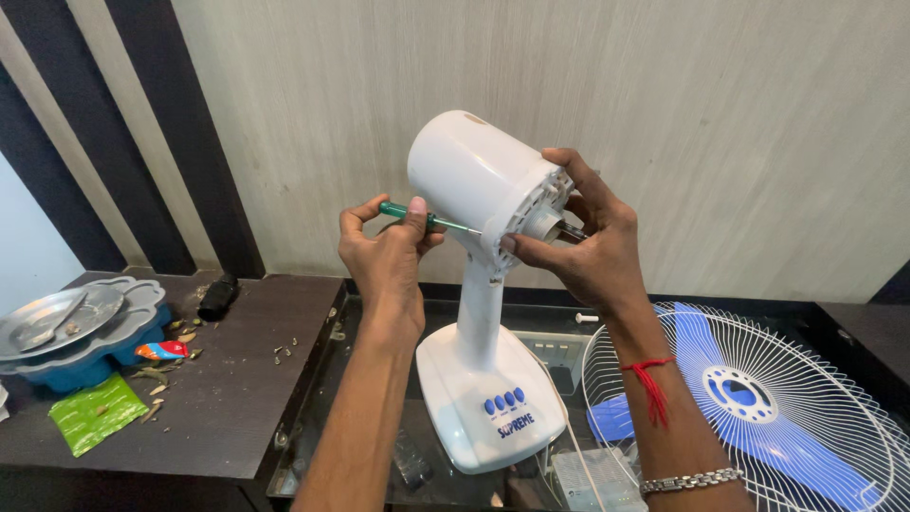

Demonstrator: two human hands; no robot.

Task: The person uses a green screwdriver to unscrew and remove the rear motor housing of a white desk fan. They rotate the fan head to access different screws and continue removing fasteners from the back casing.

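The wire guard (pixel 758 398) with the blue blades lies off the fan beside me, so stripping is well along. My left hand (pixel 387 256) is closed around the green screwdriver (pixel 422 218), its tip at the white motor housing (pixel 479 180); my right hand (pixel 583 246) clasps its front, fingers curled. The housing itself seems still fastened.

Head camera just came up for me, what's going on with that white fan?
A person has a white table fan upright on a glass-topped table, its guard and blades off. The left hand holds a green-handled screwdriver with its tip at the edge of the motor housing. The right hand steadies the housing's front, around the shaft. The removed wire guard and blue blades lie to the right.
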